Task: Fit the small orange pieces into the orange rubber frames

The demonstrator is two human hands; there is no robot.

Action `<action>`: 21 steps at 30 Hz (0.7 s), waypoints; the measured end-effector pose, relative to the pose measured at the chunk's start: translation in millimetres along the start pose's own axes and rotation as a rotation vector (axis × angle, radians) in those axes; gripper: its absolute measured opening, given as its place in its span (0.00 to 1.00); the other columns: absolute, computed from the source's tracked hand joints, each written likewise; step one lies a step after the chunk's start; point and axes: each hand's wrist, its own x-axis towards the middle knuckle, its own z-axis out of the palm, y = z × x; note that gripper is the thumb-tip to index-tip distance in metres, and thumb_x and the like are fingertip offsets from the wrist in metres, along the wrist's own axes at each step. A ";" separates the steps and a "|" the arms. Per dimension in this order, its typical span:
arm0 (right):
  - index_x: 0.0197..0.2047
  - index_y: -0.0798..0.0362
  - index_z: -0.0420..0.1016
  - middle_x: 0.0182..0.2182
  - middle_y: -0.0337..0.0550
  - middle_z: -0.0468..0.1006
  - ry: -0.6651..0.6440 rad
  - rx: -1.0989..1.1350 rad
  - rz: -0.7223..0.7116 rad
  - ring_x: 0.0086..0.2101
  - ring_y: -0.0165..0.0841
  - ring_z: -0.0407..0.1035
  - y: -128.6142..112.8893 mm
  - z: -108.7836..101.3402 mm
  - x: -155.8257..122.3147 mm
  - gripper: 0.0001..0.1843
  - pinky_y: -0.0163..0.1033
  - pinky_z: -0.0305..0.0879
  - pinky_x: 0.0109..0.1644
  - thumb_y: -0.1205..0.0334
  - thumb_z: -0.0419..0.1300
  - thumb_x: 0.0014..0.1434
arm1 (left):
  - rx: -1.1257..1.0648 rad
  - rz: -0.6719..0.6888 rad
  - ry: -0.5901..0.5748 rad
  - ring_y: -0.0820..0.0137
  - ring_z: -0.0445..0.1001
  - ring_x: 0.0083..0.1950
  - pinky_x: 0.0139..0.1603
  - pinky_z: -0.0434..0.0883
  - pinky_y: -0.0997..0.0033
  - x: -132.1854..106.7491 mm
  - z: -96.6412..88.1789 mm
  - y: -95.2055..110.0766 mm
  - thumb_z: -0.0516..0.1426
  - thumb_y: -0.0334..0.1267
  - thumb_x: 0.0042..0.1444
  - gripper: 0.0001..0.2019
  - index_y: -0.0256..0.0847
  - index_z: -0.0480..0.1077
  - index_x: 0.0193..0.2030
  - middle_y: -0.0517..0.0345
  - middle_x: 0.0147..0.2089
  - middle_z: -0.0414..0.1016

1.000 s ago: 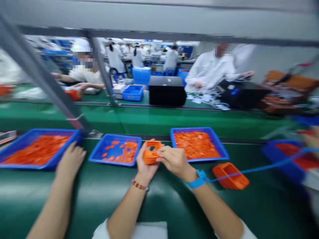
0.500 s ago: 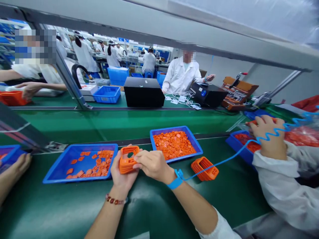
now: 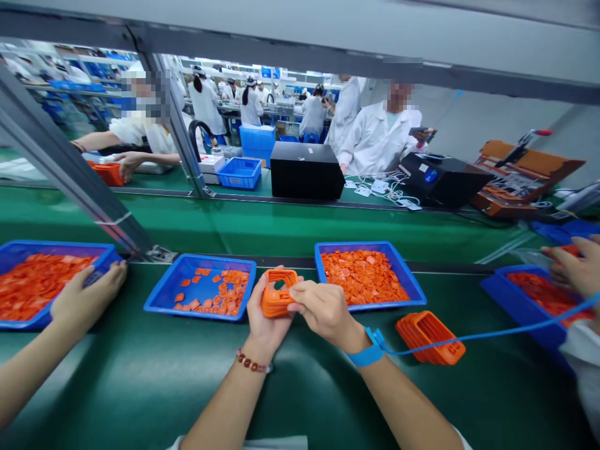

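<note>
My left hand (image 3: 263, 328) holds a small stack of orange plastic frames (image 3: 275, 307), rounded squares with an open middle, its fingers wrapped around the back and side. At the stack's right edge, my right hand (image 3: 327, 310) pinches the rim with thumb and forefinger; whether a small piece is also between those fingertips is hidden. A blue wrist strap (image 3: 368, 350) with a cord is on my right wrist. Left of my hands lies a blue tray (image 3: 182, 275) with scattered small orange pieces. Behind my right hand stands a fuller blue tray (image 3: 419, 294) of such pieces.
Another stack of orange frames (image 3: 429, 337) lies on the green bench (image 3: 337, 406) at right, under the cord. A co-worker's hand (image 3: 89, 290) grips a filled blue tray (image 3: 107, 256) at left. Another person's hand (image 3: 584, 262) is above a tray (image 3: 513, 300) at right.
The view has turned left, so things appear farther right. My hands stay on the orange frames in much the same grip. The left co-worker's filled tray shows more.
</note>
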 end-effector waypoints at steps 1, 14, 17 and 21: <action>0.40 0.54 0.73 0.35 0.46 0.82 -0.002 0.003 0.000 0.33 0.30 0.77 0.0 0.2 -0.4 0.09 0.34 0.69 0.33 0.60 0.54 0.70 | -0.004 -0.005 0.004 0.65 0.78 0.33 0.22 0.71 0.74 -0.4 0.2 0.0 0.38 0.41 0.69 0.25 0.40 0.76 0.40 0.47 0.39 0.79; 0.39 0.54 0.73 0.37 0.48 0.82 -0.018 0.071 0.033 0.36 0.32 0.78 -0.7 1.3 -5.3 0.04 0.34 0.74 0.39 0.65 0.58 0.66 | -0.051 0.036 -0.075 0.59 0.80 0.41 0.34 0.75 0.64 0.1 -7.0 -2.3 0.40 0.40 0.69 0.23 0.42 0.77 0.41 0.47 0.38 0.79; 0.39 0.54 0.73 0.39 0.48 0.82 -0.046 0.108 0.068 0.36 0.32 0.78 -1.0 0.5 -5.7 0.03 0.34 0.74 0.40 0.66 0.59 0.66 | -0.037 0.081 -0.092 0.61 0.79 0.41 0.44 0.75 0.62 1.1 -9.4 -3.6 0.42 0.39 0.69 0.21 0.42 0.77 0.40 0.48 0.38 0.79; 0.39 0.53 0.74 0.39 0.48 0.82 -0.072 0.106 0.096 0.37 0.33 0.79 -1.5 -0.4 -6.3 0.03 0.35 0.75 0.40 0.65 0.59 0.65 | -0.007 0.108 -0.142 0.56 0.78 0.46 0.46 0.75 0.57 4.7 -13.3 -8.4 0.47 0.41 0.67 0.16 0.43 0.76 0.42 0.47 0.41 0.78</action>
